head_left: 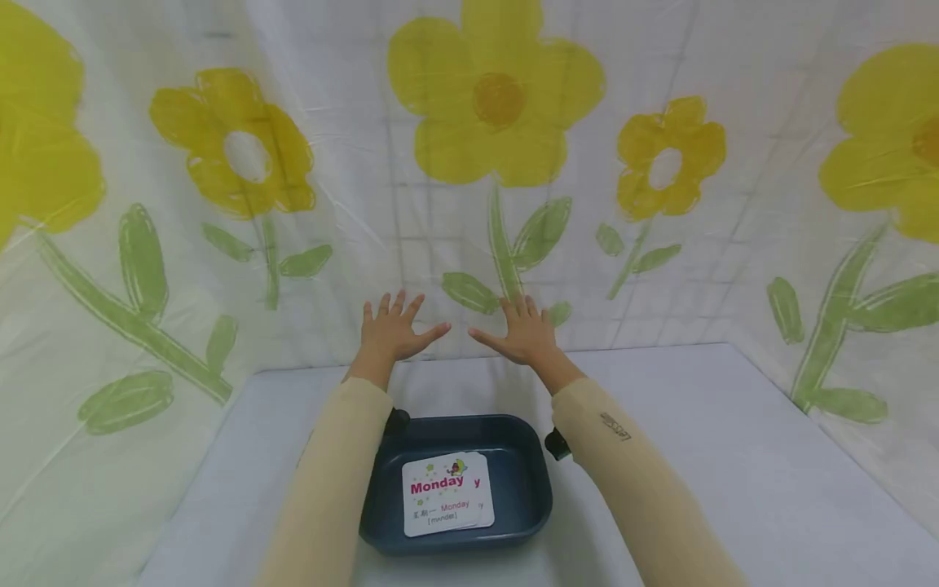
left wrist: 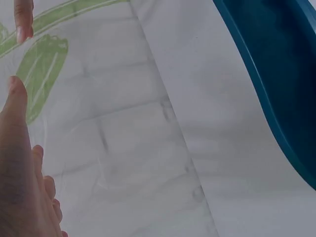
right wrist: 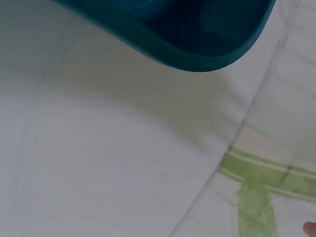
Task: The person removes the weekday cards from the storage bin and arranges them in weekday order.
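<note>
Both arms reach forward past a dark blue tray [head_left: 524, 489] on the white table. My left hand [head_left: 391, 330] is held up beyond the tray's far side, fingers spread, thumb pointing right. Mirroring it, my right hand [head_left: 526, 334] has its fingers extended and its thumb pointing left. The two thumb tips are close but apart, and neither hand holds anything. A small stack of white cards [head_left: 443, 496] lies in the tray; the top one reads "Monday". In the left wrist view the left hand [left wrist: 24, 163] shows at the left edge; the right wrist view catches only a fingertip.
A white sheet with yellow flowers [head_left: 499, 102] and green stems hangs behind the table [head_left: 704, 456] and along its sides. Dark wrist cameras [head_left: 557, 444] sit at both sleeves, near the tray's far corners. The left sleeve [head_left: 330, 481] covers part of the tray's left side.
</note>
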The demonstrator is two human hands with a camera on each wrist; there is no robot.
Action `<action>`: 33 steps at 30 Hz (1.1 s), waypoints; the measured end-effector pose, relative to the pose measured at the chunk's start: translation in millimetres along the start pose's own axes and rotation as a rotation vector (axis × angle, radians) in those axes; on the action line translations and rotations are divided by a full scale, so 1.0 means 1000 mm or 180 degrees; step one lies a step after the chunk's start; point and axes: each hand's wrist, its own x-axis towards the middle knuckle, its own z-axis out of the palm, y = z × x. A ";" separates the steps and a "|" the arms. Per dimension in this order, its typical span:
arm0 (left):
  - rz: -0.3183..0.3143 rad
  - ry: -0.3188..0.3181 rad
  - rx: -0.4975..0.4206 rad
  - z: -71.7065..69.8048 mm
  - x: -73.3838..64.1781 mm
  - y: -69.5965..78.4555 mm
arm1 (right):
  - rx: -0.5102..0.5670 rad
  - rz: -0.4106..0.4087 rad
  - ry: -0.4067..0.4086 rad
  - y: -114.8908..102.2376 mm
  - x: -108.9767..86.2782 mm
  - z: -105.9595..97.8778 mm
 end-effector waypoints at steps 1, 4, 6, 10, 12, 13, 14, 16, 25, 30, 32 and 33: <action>0.0006 0.0009 0.0030 0.001 0.000 0.000 | 0.0024 -0.0019 0.0009 0.000 0.000 0.001; 0.0025 0.0036 0.0093 0.002 0.000 -0.002 | 0.0081 -0.0077 0.0050 0.000 -0.002 0.004; 0.0035 0.0025 0.0138 0.002 -0.001 -0.003 | 0.0122 -0.0106 0.0069 -0.001 -0.003 0.006; 0.0100 -0.0029 0.0242 0.002 -0.004 -0.004 | 0.0255 -0.0207 0.0108 -0.002 -0.007 0.009; 0.0154 -0.0076 0.0291 0.003 -0.007 -0.005 | 0.0344 -0.0266 0.0127 -0.002 -0.010 0.010; 0.0183 -0.0101 0.0285 0.003 -0.009 -0.005 | 0.0389 -0.0302 0.0141 -0.002 -0.012 0.011; 0.0212 -0.0136 0.0256 0.003 -0.010 -0.005 | 0.0432 -0.0333 0.0143 -0.001 -0.014 0.011; 0.0263 -0.0225 0.0143 0.003 -0.015 -0.005 | 0.0513 -0.0393 0.0128 0.001 -0.019 0.010; 0.0416 -0.0270 -0.0220 0.005 -0.045 -0.005 | 0.0841 -0.0452 0.0039 0.014 -0.049 0.005; 0.0409 -0.0149 -0.0404 0.010 -0.061 -0.007 | 0.0906 -0.0518 0.0037 0.019 -0.067 0.006; 0.0403 -0.0127 -0.0522 0.013 -0.066 -0.008 | 0.0934 -0.0558 0.0043 0.021 -0.074 0.005; 0.0388 -0.0111 -0.0582 0.013 -0.069 -0.009 | 0.0959 -0.0584 0.0047 0.022 -0.078 0.005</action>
